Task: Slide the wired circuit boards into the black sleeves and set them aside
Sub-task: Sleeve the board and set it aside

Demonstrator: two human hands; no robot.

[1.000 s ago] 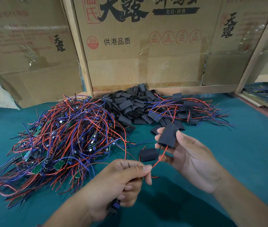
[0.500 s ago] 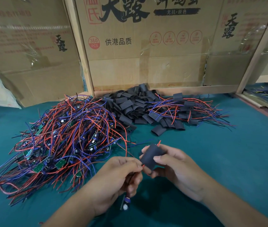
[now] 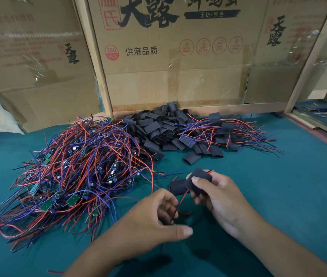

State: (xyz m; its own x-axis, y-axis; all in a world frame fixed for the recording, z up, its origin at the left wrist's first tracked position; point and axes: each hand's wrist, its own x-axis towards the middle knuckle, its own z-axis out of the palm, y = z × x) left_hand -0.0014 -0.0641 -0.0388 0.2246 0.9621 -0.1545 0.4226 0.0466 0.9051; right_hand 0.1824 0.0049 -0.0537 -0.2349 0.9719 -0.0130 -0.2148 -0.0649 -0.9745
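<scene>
the green table (image 3: 278,186) fills the lower frame, with cardboard boxes (image 3: 168,56) standing along the top. a big tangle of unsleeved wired boards (image 3: 74,172) lies at left centre; a heap of empty black sleeves (image 3: 158,128) sits at upper centre, and just right of it, touching it, the finished pile (image 3: 228,132).

the step in hand looks like threading: wires are already through a sleeve, and the board has yet to be drawn in. the next move probably calls for pulling the wires through while the sleeve is held steady, so the board seats inside without snagging.

the right hand (image 3: 218,196), at lower centre, is curled, thumb and fingers pinching a sleeve (image 3: 200,181) with a red wire (image 3: 209,172) poking out its top; a second sleeve (image 3: 177,186) sits just left, touching it. the left hand (image 3: 154,216), lower and left, is half closed, fingers holding red wires (image 3: 180,200) that trail down from the sleeves. the board itself is hidden behind that hand.
</scene>
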